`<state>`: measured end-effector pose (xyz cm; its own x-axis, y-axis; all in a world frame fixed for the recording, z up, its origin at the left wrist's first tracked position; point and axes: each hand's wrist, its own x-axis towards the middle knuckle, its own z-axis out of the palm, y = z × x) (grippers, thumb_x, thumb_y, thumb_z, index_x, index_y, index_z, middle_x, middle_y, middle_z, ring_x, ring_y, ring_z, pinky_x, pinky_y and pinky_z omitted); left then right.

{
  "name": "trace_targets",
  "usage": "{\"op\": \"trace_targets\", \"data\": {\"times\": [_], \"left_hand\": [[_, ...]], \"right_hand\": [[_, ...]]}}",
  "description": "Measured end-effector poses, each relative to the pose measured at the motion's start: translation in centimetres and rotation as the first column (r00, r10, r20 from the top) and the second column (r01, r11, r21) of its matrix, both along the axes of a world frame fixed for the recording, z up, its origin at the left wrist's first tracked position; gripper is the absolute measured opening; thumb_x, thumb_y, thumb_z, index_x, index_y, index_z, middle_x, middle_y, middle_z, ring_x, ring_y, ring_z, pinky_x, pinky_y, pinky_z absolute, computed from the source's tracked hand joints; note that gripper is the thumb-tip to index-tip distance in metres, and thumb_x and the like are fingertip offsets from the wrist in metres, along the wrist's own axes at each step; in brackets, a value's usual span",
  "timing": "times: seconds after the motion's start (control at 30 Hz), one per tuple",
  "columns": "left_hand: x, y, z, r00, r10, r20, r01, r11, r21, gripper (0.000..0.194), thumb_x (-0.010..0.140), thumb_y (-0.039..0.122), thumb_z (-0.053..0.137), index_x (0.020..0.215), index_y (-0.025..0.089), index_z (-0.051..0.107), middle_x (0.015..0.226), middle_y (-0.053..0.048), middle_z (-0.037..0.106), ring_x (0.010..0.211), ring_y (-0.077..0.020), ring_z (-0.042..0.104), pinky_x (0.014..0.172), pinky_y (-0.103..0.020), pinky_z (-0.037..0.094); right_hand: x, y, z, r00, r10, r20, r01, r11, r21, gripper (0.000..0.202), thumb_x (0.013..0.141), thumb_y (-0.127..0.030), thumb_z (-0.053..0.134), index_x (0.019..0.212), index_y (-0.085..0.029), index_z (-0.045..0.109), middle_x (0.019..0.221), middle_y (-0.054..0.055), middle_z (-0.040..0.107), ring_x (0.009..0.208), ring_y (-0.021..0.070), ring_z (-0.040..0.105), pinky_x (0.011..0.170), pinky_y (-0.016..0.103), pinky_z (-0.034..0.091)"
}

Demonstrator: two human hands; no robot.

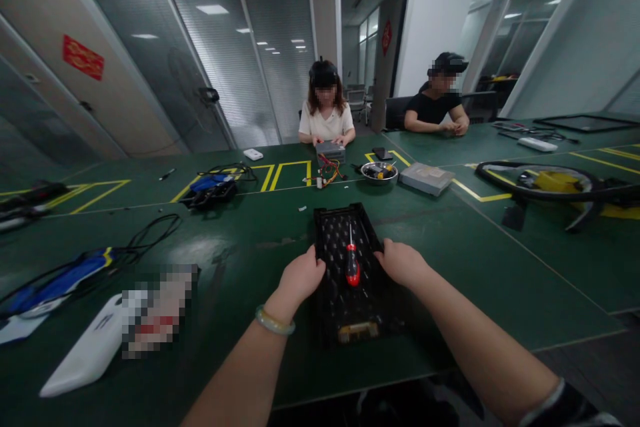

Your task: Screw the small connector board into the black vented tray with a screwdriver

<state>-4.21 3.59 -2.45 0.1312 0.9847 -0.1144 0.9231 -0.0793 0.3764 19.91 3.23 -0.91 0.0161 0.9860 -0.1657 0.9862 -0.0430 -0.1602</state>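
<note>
A black plastic tray (373, 303) with a bumpy, studded inside lies lengthwise in front of me on the green table. My left hand (301, 275) grips its left wall, fingers mostly hidden behind the edge. On the opposite side my right hand (401, 260) holds the right wall, thumb on the rim. Inside the tray rests a screwdriver (353, 265) with a red and black handle, its shaft pointing away from me. A yellowish piece (358, 331) sits at the tray's near end. A jade-coloured bangle is on my left wrist.
Ahead are a power supply box (331, 151) with coloured wires, a metal bowl (379, 173) of tools and a flat grey case (427, 179). A white power bank-like object (93, 347) and blue cabled item (63, 280) lie left. Two people sit across the green table (240, 360).
</note>
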Motion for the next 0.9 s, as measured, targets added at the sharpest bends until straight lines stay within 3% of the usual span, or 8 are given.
{"op": "trace_targets", "data": {"times": [0.2, 0.33, 0.43, 0.57, 0.8, 0.9], "left_hand": [[0.1, 0.0, 0.0, 1.0, 0.02, 0.009, -0.02, 1.0, 0.011, 0.04, 0.093, 0.028, 0.04, 0.129, 0.018, 0.054, 0.105, -0.013, 0.072, 0.094, -0.0265, 0.07, 0.08, -0.035, 0.049], [-0.4, 0.1, 0.4, 0.998, 0.024, 0.065, -0.024, 1.0, -0.01, 0.05, 0.097, 0.051, 0.036, 0.133, 0.021, 0.054, 0.112, -0.011, 0.072, 0.098, -0.0267, 0.069, 0.08, -0.033, 0.048], [-0.7, 0.3, 0.5, 0.992, 0.044, 0.115, -0.037, 0.997, -0.061, 0.068, 0.096, 0.065, 0.026, 0.14, 0.019, 0.049, 0.092, -0.008, 0.074, 0.078, -0.0231, 0.072, 0.072, -0.032, 0.049], [-1.0, 0.8, 0.1, 0.984, 0.067, 0.166, -0.047, 0.991, -0.125, 0.077, 0.095, 0.069, 0.014, 0.143, 0.019, 0.047, 0.07, -0.002, 0.07, 0.056, -0.0186, 0.067, 0.06, -0.029, 0.047], [-1.3, 1.4, -0.6, 0.978, 0.106, 0.178, -0.074, 0.982, -0.176, 0.077, 0.092, 0.073, 0.017, 0.145, 0.024, 0.045, 0.072, -0.001, 0.07, 0.057, -0.0179, 0.067, 0.055, -0.027, 0.046], [-1.3, 1.4, -0.7, 0.977, 0.114, 0.18, -0.08, 0.979, -0.188, 0.078, 0.092, 0.074, 0.019, 0.147, 0.024, 0.042, 0.073, -0.001, 0.07, 0.06, -0.0183, 0.068, 0.056, -0.027, 0.046]], "right_hand": [[-0.6, -1.7, -0.1, 0.999, -0.014, 0.049, 0.014, 1.0, 0.0, 0.032, 0.096, -0.039, 0.057, 0.115, -0.013, 0.061, 0.106, 0.007, 0.065, 0.092, 0.0175, 0.065, 0.083, 0.038, 0.056], [-0.2, -2.1, -0.3, 0.999, -0.001, 0.054, 0.001, 1.0, 0.012, 0.032, 0.096, -0.039, 0.056, 0.115, -0.014, 0.06, 0.106, 0.007, 0.065, 0.092, 0.0174, 0.065, 0.083, 0.039, 0.056], [1.5, -2.5, -0.3, 0.998, -0.018, 0.062, 0.017, 1.0, 0.011, 0.033, 0.097, -0.041, 0.055, 0.115, -0.014, 0.061, 0.105, 0.007, 0.066, 0.092, 0.0175, 0.065, 0.084, 0.039, 0.056], [5.9, -3.4, -0.1, 0.994, -0.073, 0.079, 0.073, 0.997, -0.002, 0.036, 0.098, -0.044, 0.051, 0.116, -0.015, 0.061, 0.103, 0.006, 0.067, 0.092, 0.0177, 0.065, 0.086, 0.041, 0.054], [17.9, -5.4, 1.0, 0.954, -0.253, 0.163, 0.264, 0.963, -0.049, 0.039, 0.101, -0.041, 0.036, 0.122, -0.02, 0.063, 0.114, 0.013, 0.069, 0.103, 0.027, 0.067, 0.081, 0.039, 0.05], [22.7, -6.1, 1.6, 0.931, -0.313, 0.188, 0.33, 0.941, -0.071, 0.04, 0.101, -0.044, 0.042, 0.124, -0.016, 0.06, 0.115, 0.011, 0.067, 0.103, 0.0229, 0.065, 0.089, 0.042, 0.05]]}}
